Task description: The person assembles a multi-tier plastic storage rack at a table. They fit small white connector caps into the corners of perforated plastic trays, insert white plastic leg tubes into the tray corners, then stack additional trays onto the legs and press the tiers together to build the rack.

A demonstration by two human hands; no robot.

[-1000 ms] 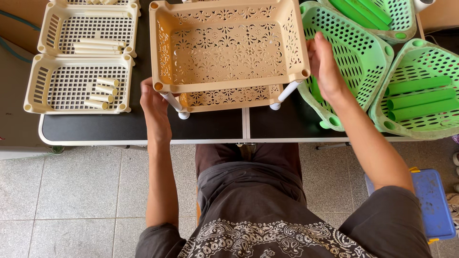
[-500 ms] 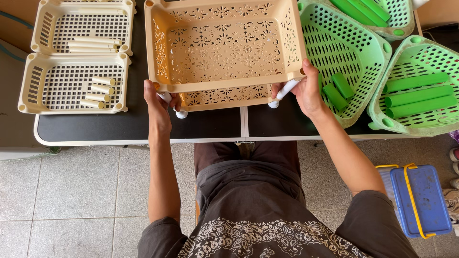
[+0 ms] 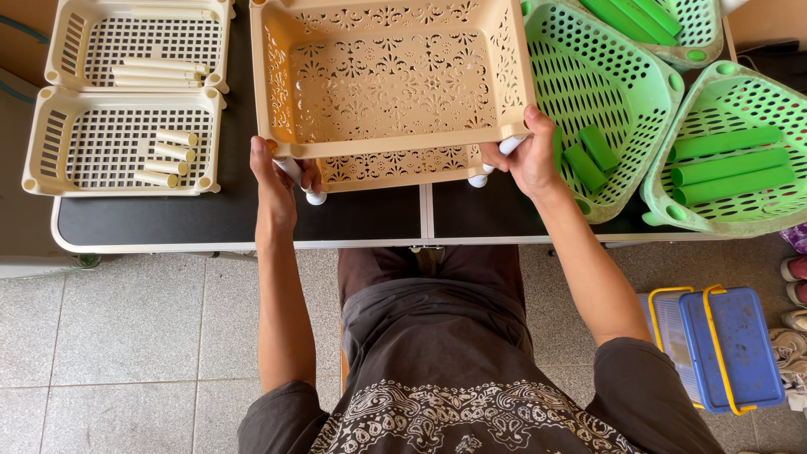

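Beige basket (image 3: 391, 76) sits centre on the black table (image 3: 210, 220), tilted toward the near edge. Left hand (image 3: 276, 172) wraps a white leg (image 3: 294, 172) at its near-left corner; right hand (image 3: 528, 155) wraps another white leg (image 3: 508, 145) near-right. Green baskets (image 3: 605, 92) right, white trays (image 3: 126, 139) left.

Smooth, slightly glossy beige plastic with lacy perforations for the basket (image 3: 391, 80), glossy green plastic for the side basket (image 3: 618, 92), matt black top on the table (image 3: 227, 219), dull speckled stone tiles on the floor (image 3: 126, 336).
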